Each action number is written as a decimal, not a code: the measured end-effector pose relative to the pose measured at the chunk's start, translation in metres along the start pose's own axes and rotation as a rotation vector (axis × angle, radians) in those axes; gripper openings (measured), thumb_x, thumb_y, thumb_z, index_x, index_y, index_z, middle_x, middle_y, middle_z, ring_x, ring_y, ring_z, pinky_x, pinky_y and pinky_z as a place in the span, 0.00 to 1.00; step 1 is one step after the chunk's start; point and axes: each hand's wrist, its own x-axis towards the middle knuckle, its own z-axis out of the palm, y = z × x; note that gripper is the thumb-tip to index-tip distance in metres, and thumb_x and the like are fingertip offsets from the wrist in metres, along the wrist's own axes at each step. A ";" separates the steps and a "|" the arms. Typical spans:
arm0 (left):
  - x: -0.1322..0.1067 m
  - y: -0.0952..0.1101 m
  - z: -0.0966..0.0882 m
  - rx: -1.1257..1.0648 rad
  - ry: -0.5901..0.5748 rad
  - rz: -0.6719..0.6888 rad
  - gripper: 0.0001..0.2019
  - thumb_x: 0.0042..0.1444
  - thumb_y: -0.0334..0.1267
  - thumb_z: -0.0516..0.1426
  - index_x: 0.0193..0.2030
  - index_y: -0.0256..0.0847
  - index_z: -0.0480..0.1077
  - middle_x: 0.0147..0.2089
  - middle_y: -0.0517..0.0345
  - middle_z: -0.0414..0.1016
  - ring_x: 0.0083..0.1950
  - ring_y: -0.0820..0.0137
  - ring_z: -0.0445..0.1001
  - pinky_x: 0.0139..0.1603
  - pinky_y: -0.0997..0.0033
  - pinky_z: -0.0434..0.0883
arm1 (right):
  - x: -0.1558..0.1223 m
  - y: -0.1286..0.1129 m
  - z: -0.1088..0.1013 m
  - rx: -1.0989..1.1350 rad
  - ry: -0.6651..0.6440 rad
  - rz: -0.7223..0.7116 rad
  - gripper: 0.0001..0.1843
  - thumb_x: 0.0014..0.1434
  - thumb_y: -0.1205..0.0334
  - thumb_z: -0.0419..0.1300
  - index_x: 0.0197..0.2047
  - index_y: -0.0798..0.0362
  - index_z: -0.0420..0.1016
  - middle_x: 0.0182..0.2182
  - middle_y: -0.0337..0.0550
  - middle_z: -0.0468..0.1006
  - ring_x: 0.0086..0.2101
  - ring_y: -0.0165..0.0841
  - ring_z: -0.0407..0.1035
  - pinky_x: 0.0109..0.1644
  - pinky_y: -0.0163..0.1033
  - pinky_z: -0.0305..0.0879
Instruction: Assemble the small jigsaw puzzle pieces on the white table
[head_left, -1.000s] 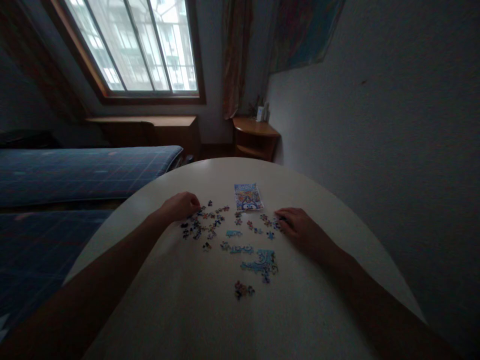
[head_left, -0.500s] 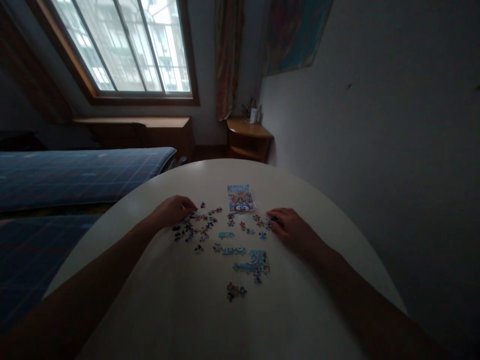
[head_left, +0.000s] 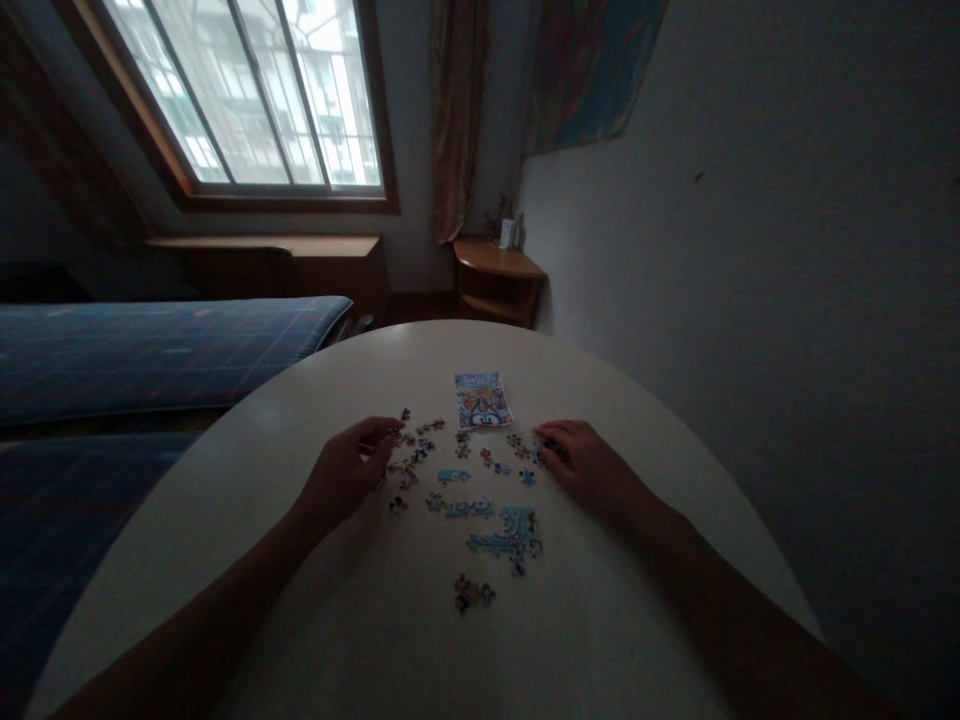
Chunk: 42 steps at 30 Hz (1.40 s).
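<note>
Small jigsaw pieces [head_left: 420, 450] lie scattered on a round white table [head_left: 420, 640]. My left hand [head_left: 346, 475] rests at the left side of the scatter, fingers curled with the tips pinched over a piece I cannot make out. My right hand [head_left: 585, 462] lies at the right side of the scatter, fingers bent down onto the pieces there. A joined blue section [head_left: 506, 530] sits nearer to me, with a smaller joined strip [head_left: 459, 508] above it and a little dark cluster [head_left: 472, 593] below. A small printed picture card [head_left: 482, 399] lies beyond the pieces.
A bed with a blue checked cover [head_left: 150, 345] stands to the left of the table. A wooden corner shelf [head_left: 495, 275] and a low wooden bench [head_left: 270, 255] stand under the window. A plain wall runs close along the right.
My left hand has drawn back toward me and down from the far left of the pieces, turning so its fingertips pinch. My right hand has barely moved.
</note>
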 end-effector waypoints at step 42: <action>-0.039 0.034 0.051 -0.242 -0.213 0.110 0.06 0.57 0.40 0.59 0.39 0.46 0.78 0.37 0.58 0.83 0.33 0.69 0.78 0.33 0.71 0.74 | -0.007 -0.081 0.017 0.261 0.238 -0.336 0.08 0.58 0.65 0.65 0.43 0.48 0.78 0.33 0.39 0.83 0.36 0.34 0.75 0.45 0.43 0.66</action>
